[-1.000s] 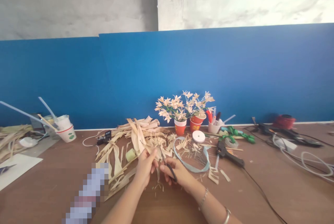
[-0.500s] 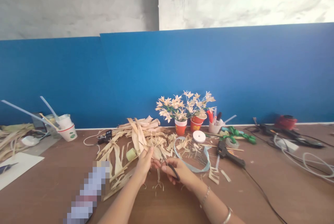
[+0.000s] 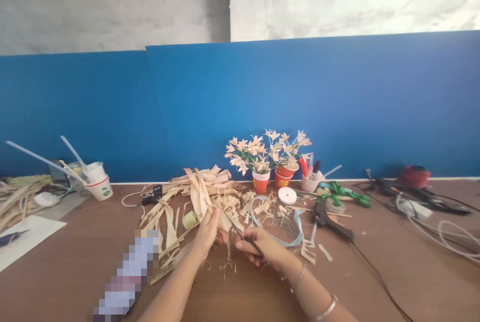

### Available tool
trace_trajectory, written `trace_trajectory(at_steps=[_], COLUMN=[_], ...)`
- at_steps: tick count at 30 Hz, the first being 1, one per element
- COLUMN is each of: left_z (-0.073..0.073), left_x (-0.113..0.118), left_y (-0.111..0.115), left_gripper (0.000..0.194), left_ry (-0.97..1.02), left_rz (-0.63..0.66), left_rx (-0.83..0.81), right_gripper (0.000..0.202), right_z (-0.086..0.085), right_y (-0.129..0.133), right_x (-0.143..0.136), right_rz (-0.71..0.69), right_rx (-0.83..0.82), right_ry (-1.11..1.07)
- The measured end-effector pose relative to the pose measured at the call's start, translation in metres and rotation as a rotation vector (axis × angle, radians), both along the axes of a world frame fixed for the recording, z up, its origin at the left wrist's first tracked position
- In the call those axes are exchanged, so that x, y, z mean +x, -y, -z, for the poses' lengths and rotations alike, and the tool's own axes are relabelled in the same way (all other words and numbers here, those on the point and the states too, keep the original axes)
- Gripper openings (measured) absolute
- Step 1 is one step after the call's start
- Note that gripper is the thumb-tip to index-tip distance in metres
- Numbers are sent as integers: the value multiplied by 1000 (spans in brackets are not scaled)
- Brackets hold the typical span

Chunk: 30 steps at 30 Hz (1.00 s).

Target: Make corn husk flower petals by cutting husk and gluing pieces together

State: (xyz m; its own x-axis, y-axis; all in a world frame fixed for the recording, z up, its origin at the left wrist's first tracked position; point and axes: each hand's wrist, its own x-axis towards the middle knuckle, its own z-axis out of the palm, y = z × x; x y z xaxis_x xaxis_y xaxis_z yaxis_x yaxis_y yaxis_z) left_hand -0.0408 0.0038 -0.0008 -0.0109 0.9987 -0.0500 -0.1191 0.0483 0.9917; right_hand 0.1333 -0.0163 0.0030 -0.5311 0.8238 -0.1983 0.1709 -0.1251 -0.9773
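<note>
My left hand pinches a pale strip of dried husk between thumb and fingers. In my right hand are dark-handled scissors, their blades pointing up and left beside the strip. Thin curled offcuts lie on the table just below my hands. Behind and to the left of them spreads a heap of dried husks, with a small pale green roll among them.
Husk flowers stand in a red cup. Right of my hands are a light blue ribbon, a white spool and a glue gun with its cable. A white cup is at left.
My right hand and the scissors have shifted slightly right, away from my left hand. The whole view has moved a little.
</note>
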Motion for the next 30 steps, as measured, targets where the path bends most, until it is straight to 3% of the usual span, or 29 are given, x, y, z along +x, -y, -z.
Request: trace_trajectory(at_steps=[21, 30], left_z=[-1, 2], left_x=[-10, -12], left_y=[-2, -4], left_gripper=[50, 46], left_ry=[-169, -207], left_rz=[142, 138], left_rx=[-1, -6], right_gripper=[36, 38], right_z=[-4, -5], right_y=[-5, -6], right_x=[14, 15], right_rz=[-155, -173], right_rx=[-15, 7], right_ry=[111, 153])
